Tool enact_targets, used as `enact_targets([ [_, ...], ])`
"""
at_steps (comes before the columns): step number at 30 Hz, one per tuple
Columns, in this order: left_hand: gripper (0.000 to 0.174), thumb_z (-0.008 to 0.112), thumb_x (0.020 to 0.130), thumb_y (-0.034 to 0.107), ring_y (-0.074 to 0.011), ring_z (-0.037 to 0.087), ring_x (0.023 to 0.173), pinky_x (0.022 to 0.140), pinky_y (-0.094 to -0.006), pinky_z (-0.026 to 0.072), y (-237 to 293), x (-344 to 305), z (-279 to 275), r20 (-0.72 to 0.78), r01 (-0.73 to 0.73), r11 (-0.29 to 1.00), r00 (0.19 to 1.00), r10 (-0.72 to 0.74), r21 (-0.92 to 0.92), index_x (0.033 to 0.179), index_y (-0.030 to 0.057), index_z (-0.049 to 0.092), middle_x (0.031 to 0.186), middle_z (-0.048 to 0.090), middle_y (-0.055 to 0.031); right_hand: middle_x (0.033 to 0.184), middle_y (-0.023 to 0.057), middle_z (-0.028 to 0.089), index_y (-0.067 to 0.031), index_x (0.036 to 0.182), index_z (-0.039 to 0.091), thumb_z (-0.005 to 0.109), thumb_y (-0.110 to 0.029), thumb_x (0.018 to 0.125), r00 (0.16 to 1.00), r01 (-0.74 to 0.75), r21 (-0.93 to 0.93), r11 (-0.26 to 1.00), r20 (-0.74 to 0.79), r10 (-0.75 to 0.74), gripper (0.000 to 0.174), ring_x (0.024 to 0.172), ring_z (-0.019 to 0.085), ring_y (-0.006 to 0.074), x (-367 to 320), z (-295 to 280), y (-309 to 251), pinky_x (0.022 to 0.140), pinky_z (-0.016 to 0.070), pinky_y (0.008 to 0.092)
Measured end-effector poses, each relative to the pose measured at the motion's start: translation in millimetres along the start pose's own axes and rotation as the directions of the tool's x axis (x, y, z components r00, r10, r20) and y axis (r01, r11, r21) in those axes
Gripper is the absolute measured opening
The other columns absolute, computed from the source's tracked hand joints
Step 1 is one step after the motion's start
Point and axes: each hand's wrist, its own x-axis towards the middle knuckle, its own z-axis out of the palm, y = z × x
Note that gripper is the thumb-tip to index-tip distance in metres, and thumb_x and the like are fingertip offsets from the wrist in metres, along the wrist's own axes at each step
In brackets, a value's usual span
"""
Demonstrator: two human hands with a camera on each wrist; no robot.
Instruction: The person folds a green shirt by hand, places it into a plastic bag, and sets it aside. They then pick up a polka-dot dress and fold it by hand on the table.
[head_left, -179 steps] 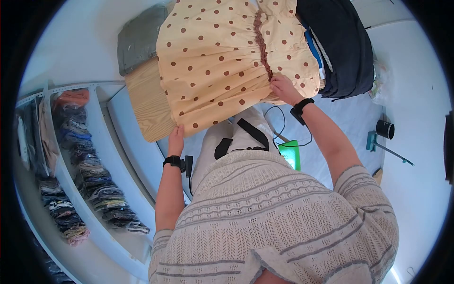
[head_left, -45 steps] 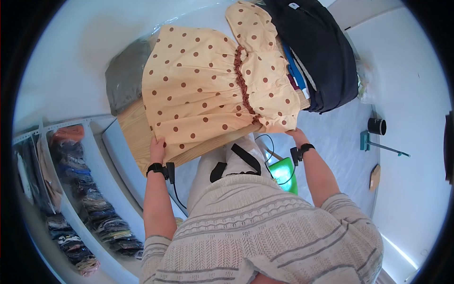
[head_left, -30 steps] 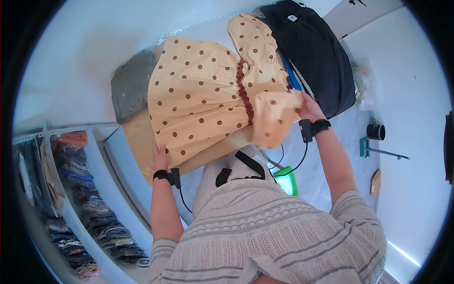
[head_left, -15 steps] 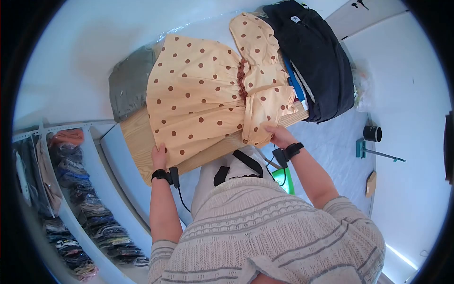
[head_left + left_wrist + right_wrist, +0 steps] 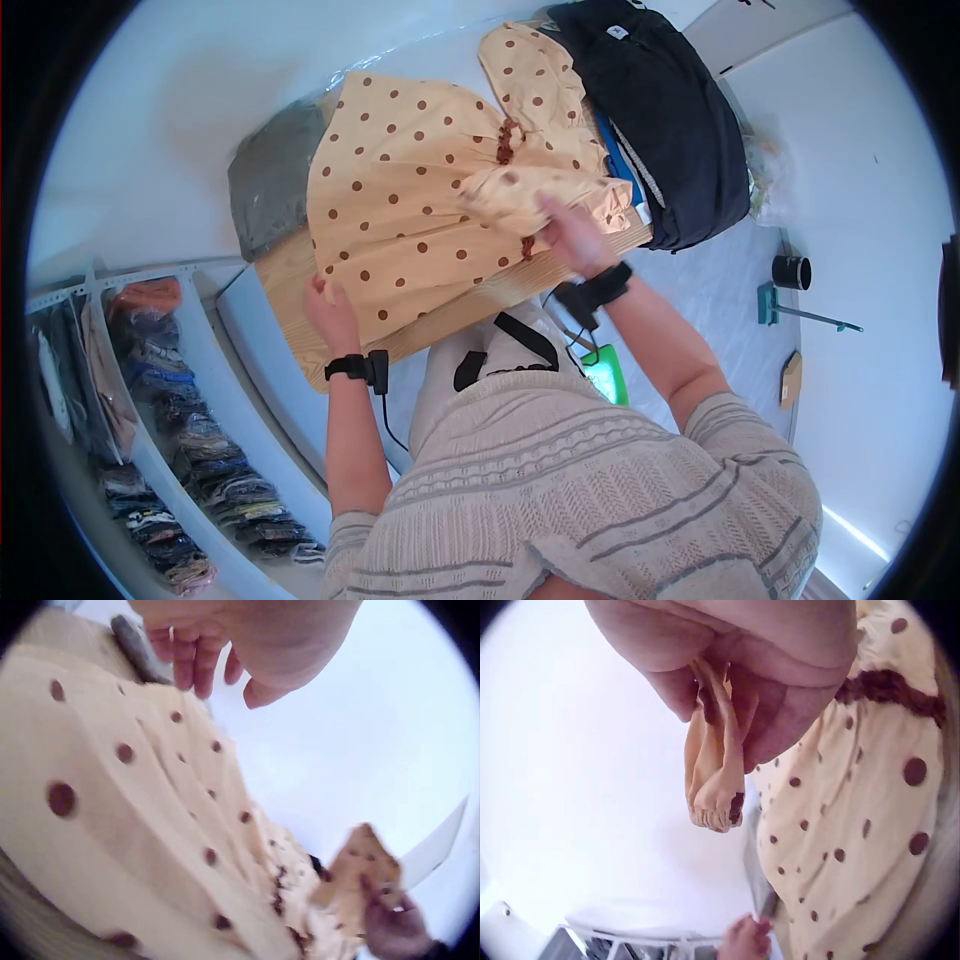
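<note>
A cream dress [image 5: 385,190] with brown dots and a brown ruffle at the waist lies spread on the wooden table. My right hand [image 5: 578,240] pinches its near sleeve [image 5: 716,769], lifted and folded across the bodice and over part of the ruffle. The sleeve's gathered cuff hangs below the fingers in the right wrist view. My left hand [image 5: 333,312] hovers at the near corner of the hem, its fingers [image 5: 202,664] loosely bent and holding nothing. The dress's far sleeve [image 5: 530,70] lies stretched out toward the back.
A black backpack [image 5: 660,120] stands on the table's right end beside the neckline. A grey plastic-wrapped package [image 5: 270,180] lies at the left behind the hem. The bare table edge [image 5: 295,300] shows at front left. Shelves of bagged clothes [image 5: 200,400] stand to the left.
My right hand has smoothed the near side of the bodice, then raised the sleeve and carried it left across the waist. My left hand has let go of the hem corner.
</note>
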Motion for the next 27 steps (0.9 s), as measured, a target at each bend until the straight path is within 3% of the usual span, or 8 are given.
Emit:
enact_targets([
  [1,0.039,0.058,0.091,0.025,-0.0177,0.055,0.093,0.082,-0.0304,0.0439,17,-2,4,0.006,-0.001,1.0,1.0,0.001,-0.004,0.12,0.0001,0.05,0.107,0.058,-0.0105,0.111,0.0064,0.063,-0.0001,0.12,0.052,0.057,-0.018,0.091,0.999,-0.052,-0.084,0.995,-0.005,0.052,0.034,0.096,0.062,0.0177,-3,6,14,0.085,0.051,0.0312],
  [3,0.043,0.057,0.091,0.025,-0.0189,0.054,0.1,0.088,-0.0313,0.0424,55,-11,14,0.525,0.349,0.79,0.85,-0.04,-0.505,0.126,0.0035,0.045,0.109,0.056,-0.0099,0.112,0.0067,0.062,0.0011,0.121,0.051,0.059,-0.018,0.091,0.996,-0.08,-0.191,0.978,0.015,0.084,0.036,0.098,0.061,0.0175,2,0,52,0.087,0.0496,0.0309],
  [5,0.044,0.056,0.092,0.024,-0.0192,0.054,0.102,0.09,-0.033,0.0427,100,-22,16,0.829,0.765,0.411,0.558,-0.038,-0.496,0.129,0.0061,0.042,0.107,0.057,-0.0081,0.114,0.0076,0.061,0.0019,0.12,0.051,0.059,-0.018,0.09,0.997,-0.08,-0.137,0.987,0.0,0.081,0.037,0.1,0.06,0.0175,-4,9,67,0.088,0.0488,0.0307],
  [8,0.041,0.056,0.093,0.021,-0.0164,0.055,0.1,0.088,-0.0311,0.0451,133,-33,39,0.882,0.809,0.45,0.462,-0.089,-0.378,0.129,0.0068,0.042,0.108,0.057,-0.0066,0.117,0.0088,0.059,0.003,0.12,0.052,0.059,-0.016,0.09,0.994,-0.105,-0.09,0.99,-0.007,0.105,0.036,0.105,0.058,0.0174,-4,6,68,0.09,0.0473,0.0301],
  [16,0.037,0.057,0.091,0.012,-0.0106,0.057,0.094,0.078,-0.0243,0.0482,161,-18,52,0.852,0.775,0.389,0.521,0.052,-0.497,0.126,0.0064,0.044,0.105,0.056,-0.0018,0.115,0.0126,0.062,0.0026,0.116,0.057,0.052,-0.006,0.087,0.98,-0.078,-0.41,0.909,0.136,0.145,0.031,0.104,0.059,0.0199,9,-102,33,0.091,0.0462,0.029],
  [18,0.037,0.057,0.09,0.011,-0.0103,0.057,0.093,0.077,-0.0238,0.0482,166,-15,50,0.832,0.767,0.341,0.546,0.101,-0.544,0.125,0.0063,0.044,0.105,0.056,-0.001,0.111,0.016,0.063,0.0025,0.113,0.059,0.048,-0.003,0.082,0.999,-0.021,-0.869,0.495,-0.032,-0.015,0.033,0.104,0.06,0.0231,14,-125,13,0.09,0.0456,0.0302],
  [21,0.038,0.057,0.089,0.008,-0.0098,0.056,0.09,0.075,-0.0232,0.0479,148,-9,57,0.816,0.723,0.412,0.57,0.097,-0.555,0.125,0.0057,0.044,0.103,0.056,-0.0017,0.111,0.0175,0.063,0.0016,0.114,0.059,0.047,-0.002,0.079,0.908,0.106,-0.846,0.522,-0.132,-0.397,0.037,0.103,0.059,0.0261,40,-179,42,0.089,0.0448,0.032],
  [27,0.043,0.057,0.089,0.007,-0.0127,0.057,0.092,0.079,-0.0258,0.0484,95,-11,85,0.784,0.547,0.757,0.616,-0.076,-0.356,0.129,0.0034,0.04,0.104,0.057,-0.0066,0.11,0.018,0.063,0.0024,0.114,0.058,0.048,-0.002,0.076,0.92,-0.058,-0.696,0.716,-0.316,-0.233,0.039,0.101,0.059,0.0267,30,-196,47,0.082,0.0457,0.0317],
])
